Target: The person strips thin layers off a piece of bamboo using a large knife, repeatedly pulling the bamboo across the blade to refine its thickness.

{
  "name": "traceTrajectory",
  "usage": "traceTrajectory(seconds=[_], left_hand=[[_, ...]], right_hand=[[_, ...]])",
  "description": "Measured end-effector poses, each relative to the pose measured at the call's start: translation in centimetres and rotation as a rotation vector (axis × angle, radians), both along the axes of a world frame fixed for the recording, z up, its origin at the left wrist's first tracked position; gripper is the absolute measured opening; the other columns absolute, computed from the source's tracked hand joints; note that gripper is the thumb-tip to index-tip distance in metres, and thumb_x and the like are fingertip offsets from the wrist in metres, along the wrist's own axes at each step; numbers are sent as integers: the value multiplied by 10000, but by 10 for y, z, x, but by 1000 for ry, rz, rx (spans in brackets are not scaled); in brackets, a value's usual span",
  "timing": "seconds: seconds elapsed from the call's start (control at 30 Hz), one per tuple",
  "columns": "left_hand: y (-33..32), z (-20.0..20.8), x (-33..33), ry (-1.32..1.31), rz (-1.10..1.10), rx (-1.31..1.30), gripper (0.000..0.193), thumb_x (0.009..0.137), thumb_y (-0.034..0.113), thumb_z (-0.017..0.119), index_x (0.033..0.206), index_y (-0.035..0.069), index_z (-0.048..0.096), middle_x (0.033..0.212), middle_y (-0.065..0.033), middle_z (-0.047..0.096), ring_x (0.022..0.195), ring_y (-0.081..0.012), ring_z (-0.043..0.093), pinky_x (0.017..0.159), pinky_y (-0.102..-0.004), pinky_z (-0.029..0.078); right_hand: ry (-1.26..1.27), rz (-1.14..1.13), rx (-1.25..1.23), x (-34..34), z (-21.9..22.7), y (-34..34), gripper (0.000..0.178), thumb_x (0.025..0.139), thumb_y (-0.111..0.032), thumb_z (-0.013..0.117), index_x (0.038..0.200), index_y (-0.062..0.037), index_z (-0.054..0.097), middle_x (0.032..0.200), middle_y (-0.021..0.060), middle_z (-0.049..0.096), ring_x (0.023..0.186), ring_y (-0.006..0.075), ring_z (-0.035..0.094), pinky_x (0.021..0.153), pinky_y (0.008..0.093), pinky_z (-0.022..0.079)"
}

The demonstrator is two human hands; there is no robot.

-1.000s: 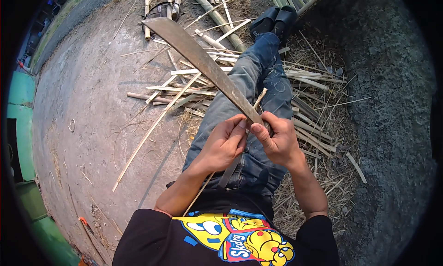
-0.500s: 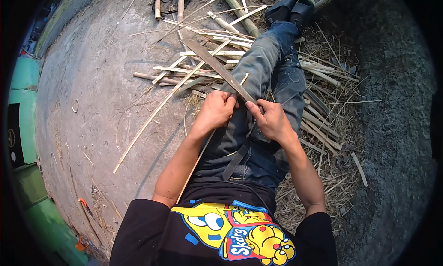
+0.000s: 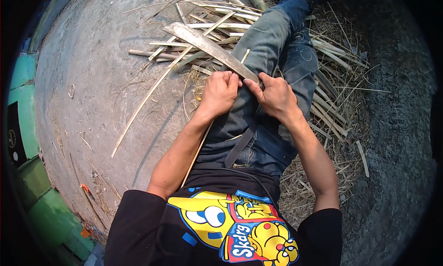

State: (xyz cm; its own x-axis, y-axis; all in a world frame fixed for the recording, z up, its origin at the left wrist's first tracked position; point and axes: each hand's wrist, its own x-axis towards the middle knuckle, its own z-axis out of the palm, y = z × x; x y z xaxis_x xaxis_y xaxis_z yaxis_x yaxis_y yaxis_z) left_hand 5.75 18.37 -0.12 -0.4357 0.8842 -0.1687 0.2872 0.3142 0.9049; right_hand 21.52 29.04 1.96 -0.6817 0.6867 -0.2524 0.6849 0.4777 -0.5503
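Closed fingers of the right hand (image 3: 278, 98) wrap the knife (image 3: 211, 47) where the handle must be, and the thumb lies along the near end of the blade. Just beside, to the left, the left hand (image 3: 221, 93) is folded like a fist and seems to pinch the strip (image 3: 245, 56); its fingertips are mostly hidden, so I cannot tell how tightly. The short end of the strip shows just beyond the hands, over the leg (image 3: 263, 37). A thin length, probably the same piece, comes out behind the left hand and follows the forearm (image 3: 177, 150) toward the shirt (image 3: 138, 229). From the grip, the blade points forward and to the left.

Judging by what lies around, many pieces are already split: beyond the hands, to the left, is a pile (image 3: 170, 44), and more pieces (image 3: 330, 111) lie right of the grip, with shavings (image 3: 297, 188) nearer to the body. The held strip appears unfinished, as the blade is set across it. How many remain, I cannot tell.
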Motion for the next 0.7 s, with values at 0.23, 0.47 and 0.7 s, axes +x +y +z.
traceTrajectory(seconds=[0.23,0.47,0.7], left_hand=[[-14,14,7,-71,35,-62,375,1064,252,539,790,27,662,552,80,437,514,-27,341,474,-273,258],[-94,33,16,-339,54,-78,371,1103,243,490,839,35,649,543,102,419,448,12,317,427,-226,184],[-50,20,-7,-600,14,-46,385,1110,280,471,880,27,646,503,89,396,394,-10,301,393,-233,196]], right_hand=[[-2,49,58,-1,0,1,654,957,-639,566,880,3,672,755,283,683,806,483,700,699,560,563],[142,-18,-19,-1,-16,20,636,1014,-560,545,833,36,673,674,252,644,677,434,676,640,496,523],[346,-8,-185,6,11,13,610,1037,-486,557,717,32,590,539,186,494,485,249,478,516,421,415]])
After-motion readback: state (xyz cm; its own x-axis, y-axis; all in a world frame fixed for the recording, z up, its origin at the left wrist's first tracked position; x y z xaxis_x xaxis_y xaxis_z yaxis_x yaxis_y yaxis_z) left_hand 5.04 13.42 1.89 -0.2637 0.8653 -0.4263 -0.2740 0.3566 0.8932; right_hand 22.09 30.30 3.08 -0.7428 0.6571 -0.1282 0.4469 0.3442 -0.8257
